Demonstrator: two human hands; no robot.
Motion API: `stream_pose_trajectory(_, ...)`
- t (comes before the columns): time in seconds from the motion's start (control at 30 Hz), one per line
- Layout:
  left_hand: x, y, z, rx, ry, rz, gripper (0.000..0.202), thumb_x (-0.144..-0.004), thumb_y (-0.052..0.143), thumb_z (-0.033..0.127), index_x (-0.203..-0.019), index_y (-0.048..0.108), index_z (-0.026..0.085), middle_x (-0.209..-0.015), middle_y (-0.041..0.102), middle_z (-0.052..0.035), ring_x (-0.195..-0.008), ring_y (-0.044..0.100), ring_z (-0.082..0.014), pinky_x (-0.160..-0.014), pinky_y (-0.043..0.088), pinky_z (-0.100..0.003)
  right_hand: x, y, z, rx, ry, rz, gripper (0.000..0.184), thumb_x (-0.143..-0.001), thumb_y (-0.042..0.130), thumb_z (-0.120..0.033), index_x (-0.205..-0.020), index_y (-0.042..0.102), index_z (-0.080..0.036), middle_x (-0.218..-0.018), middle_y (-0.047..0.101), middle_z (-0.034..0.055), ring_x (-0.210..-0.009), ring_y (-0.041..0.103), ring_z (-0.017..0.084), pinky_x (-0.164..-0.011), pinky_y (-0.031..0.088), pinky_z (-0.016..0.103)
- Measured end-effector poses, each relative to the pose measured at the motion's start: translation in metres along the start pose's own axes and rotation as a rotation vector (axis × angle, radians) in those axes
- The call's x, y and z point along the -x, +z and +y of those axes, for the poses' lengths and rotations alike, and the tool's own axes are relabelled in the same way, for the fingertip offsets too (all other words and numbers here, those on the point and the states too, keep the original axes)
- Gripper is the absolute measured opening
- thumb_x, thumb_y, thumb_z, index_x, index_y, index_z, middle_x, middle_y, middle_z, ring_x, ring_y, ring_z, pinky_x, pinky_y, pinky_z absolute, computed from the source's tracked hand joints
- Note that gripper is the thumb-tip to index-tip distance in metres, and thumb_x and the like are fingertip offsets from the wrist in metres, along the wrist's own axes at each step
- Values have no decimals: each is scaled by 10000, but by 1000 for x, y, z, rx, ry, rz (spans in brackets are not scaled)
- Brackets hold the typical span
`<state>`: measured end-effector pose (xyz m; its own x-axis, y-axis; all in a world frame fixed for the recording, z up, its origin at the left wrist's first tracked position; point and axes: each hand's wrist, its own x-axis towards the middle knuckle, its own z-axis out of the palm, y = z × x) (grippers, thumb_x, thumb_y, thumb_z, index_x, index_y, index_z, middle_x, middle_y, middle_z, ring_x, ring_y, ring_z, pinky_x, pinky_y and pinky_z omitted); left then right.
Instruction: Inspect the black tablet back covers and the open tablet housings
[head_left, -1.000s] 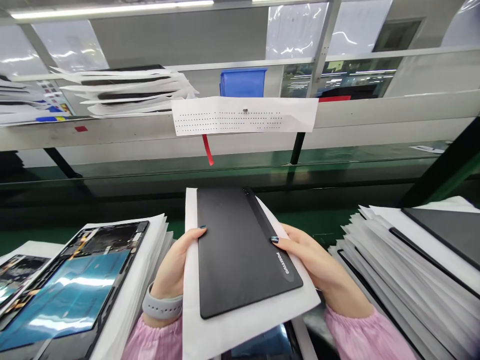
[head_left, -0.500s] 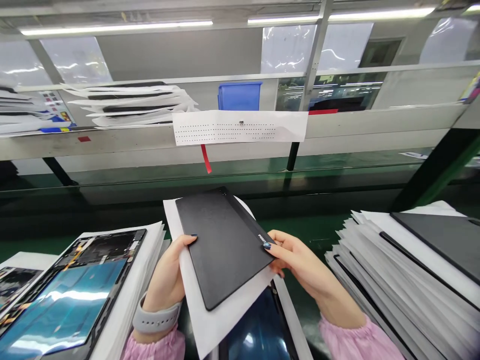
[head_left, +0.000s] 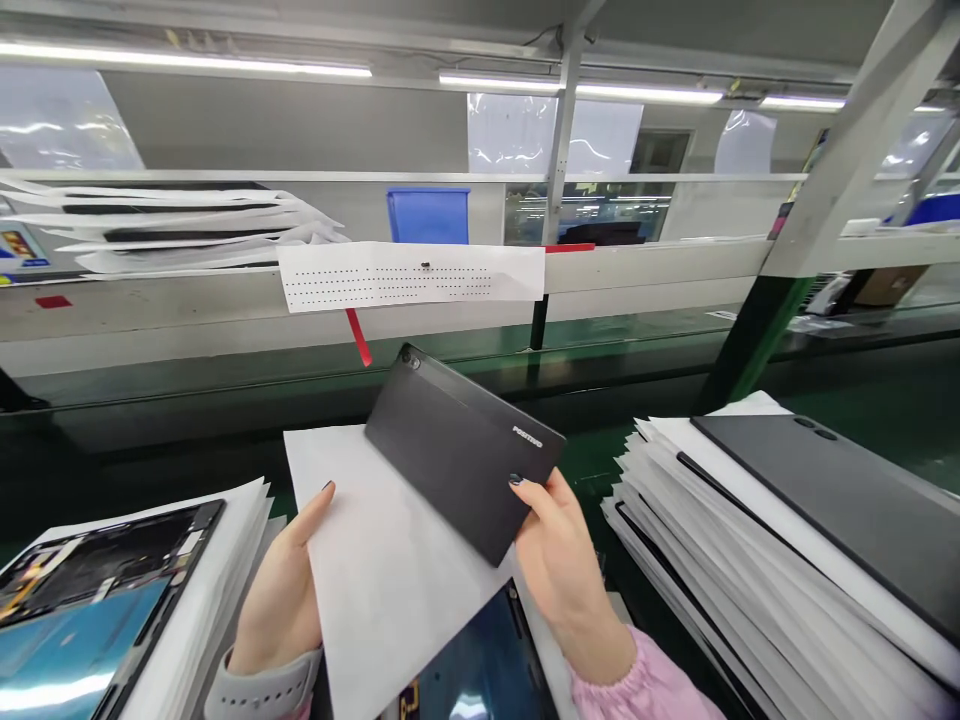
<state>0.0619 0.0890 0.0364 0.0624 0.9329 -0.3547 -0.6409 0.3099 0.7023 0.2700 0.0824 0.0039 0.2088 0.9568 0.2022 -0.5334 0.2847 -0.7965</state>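
A black tablet back cover [head_left: 457,455] with white lettering and a camera spot at its far corner is tilted above a white paper sheet [head_left: 360,560]. My right hand [head_left: 559,560] grips the cover's near right end, thumb on top. At the sheet's left edge is my left hand [head_left: 289,580], its thumb over the paper and its fingers hidden beneath. Below the sheet, partly covered, lies an opened tablet body [head_left: 480,660] with a dark blue shiny surface.
On the left rises a stack of paper sheets topped by an opened tablet [head_left: 90,600]. To the right is a tall pile of paper-separated covers [head_left: 832,510]. A shelf behind carries more layered sheets [head_left: 187,230] and a blue bin [head_left: 427,215]; a green post [head_left: 757,340] stands at right.
My right hand has turned the cover and drawn it rightward off part of the sheet. My left thumb has left the cover and rests at the paper's edge. The view has swung right.
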Motion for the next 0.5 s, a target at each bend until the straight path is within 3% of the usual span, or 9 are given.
stream_pose_trajectory(0.07,-1,0,-3,31,11,4,465,-1030,369,263,-1413,526,51,-995,773,-191,-1064,705,-363,-1000,523,-504,2,-3,-3,312,-249,-173,316,-917,581,-197,-1192,712,-281,-1125,729,37,-1011,655,255,-863,548,385)
stream_pose_trajectory(0.17,-1,5,-7,102,-7,-48,553,-1040,314,420,-1405,545,76,-996,776,-180,-1080,698,-358,-1019,508,-489,13,3,-4,808,-664,-620,524,-906,437,-4,-1296,651,-282,-1247,679,68,-1131,590,263,-965,512,446)
stream_pose_trajectory(0.23,1,10,-8,155,-35,-77,570,-1035,313,464,-1395,559,97,-1014,776,-162,-1065,704,-349,-1016,509,-489,21,10,-4,1040,-791,-839,583,-873,403,55,-1340,603,-232,-1290,648,109,-1172,548,275,-986,507,470)
stream_pose_trajectory(0.3,4,14,-6,202,-77,-69,520,-1036,336,415,-1367,581,97,-1021,775,-154,-1026,719,-338,-999,520,-492,26,15,-4,1174,-778,-940,556,-864,407,73,-1322,589,-184,-1321,619,133,-1198,525,285,-1012,496,476)
stream_pose_trajectory(0.37,7,17,-3,233,-115,-26,458,-1030,361,332,-1321,614,84,-1004,776,-155,-975,733,-329,-969,538,-490,28,15,-6,1170,-712,-984,540,-835,431,78,-1304,558,-158,-1358,579,134,-1238,505,277,-1075,452,466)
stream_pose_trajectory(0.5,11,17,2,218,-76,39,373,-988,449,278,-1191,683,70,-931,778,-155,-885,747,-331,-888,577,-489,26,8,-10,1066,-548,-924,413,-785,498,55,-1128,517,-174,-1286,529,120,-1284,468,246,-1064,454,381)
